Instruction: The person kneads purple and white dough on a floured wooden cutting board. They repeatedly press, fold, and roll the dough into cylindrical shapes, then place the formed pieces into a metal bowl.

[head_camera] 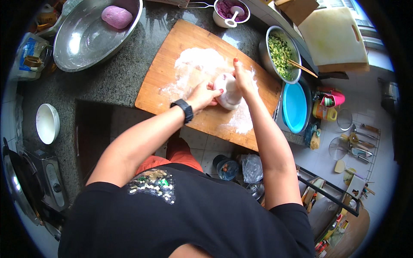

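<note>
A pale, flour-dusted piece of dough is between my two hands over a wooden cutting board. My left hand grips its left side, thumb on top and fingers curled at the edge. Against its right side lies my right hand, palm inward with the thumb pointing up. White flour is heaped behind the dough, and more is scattered over the board. Whether the dough touches the board cannot be told.
A steel basin holds purple dough at back left. Behind the board stands a bowl of purple mash. To the right are a steel bowl of chopped green filling with chopsticks and a blue basin. White bowls sit left.
</note>
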A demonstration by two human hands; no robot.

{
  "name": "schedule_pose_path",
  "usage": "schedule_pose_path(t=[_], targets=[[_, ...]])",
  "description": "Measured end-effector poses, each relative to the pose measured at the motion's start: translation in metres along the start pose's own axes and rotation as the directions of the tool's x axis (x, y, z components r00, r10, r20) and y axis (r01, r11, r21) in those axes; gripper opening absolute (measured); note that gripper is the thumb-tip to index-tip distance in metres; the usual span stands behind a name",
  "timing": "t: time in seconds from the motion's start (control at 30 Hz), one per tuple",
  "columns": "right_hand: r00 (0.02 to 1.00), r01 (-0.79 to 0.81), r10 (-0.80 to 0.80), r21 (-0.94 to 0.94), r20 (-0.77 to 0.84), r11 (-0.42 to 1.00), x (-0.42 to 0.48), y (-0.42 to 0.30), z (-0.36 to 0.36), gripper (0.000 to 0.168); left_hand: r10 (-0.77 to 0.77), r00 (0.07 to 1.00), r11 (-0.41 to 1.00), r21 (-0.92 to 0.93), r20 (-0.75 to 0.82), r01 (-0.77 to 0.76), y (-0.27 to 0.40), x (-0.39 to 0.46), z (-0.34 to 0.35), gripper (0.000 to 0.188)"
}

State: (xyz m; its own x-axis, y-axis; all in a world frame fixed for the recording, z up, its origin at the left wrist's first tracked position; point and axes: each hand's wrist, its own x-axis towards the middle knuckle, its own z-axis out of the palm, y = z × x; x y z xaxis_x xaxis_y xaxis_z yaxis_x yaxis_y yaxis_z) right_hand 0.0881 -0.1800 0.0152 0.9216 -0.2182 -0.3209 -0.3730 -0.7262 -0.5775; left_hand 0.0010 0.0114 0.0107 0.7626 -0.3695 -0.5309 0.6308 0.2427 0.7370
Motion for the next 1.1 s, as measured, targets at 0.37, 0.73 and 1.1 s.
schedule_pose_path(t=[0.37,0.73,1.1], targets=[[0.742,0.451,-0.576,-0.38,-0.344,0.808,-0.103,0.022,0.02,0.024,0.592,0.795,0.47,0.744,0.134,-0.475,-0.017,0.001,0.029,0.031],[0.748,0.348,-0.586,-0.57,-0.31,0.745,-0.022,-0.006,0.033,0.021,-0.234,0.972,0.969,0.09,0.031,0.23,-0.004,-0.006,0.003,0.05],[0.962,-0.247,0.215,0.201,0.167,0.948,0.009,-0.01,-0.026,0.085,0.239,0.947,0.898,0.42,-0.214,-0.132,-0.006,0.016,0.018,0.039]])
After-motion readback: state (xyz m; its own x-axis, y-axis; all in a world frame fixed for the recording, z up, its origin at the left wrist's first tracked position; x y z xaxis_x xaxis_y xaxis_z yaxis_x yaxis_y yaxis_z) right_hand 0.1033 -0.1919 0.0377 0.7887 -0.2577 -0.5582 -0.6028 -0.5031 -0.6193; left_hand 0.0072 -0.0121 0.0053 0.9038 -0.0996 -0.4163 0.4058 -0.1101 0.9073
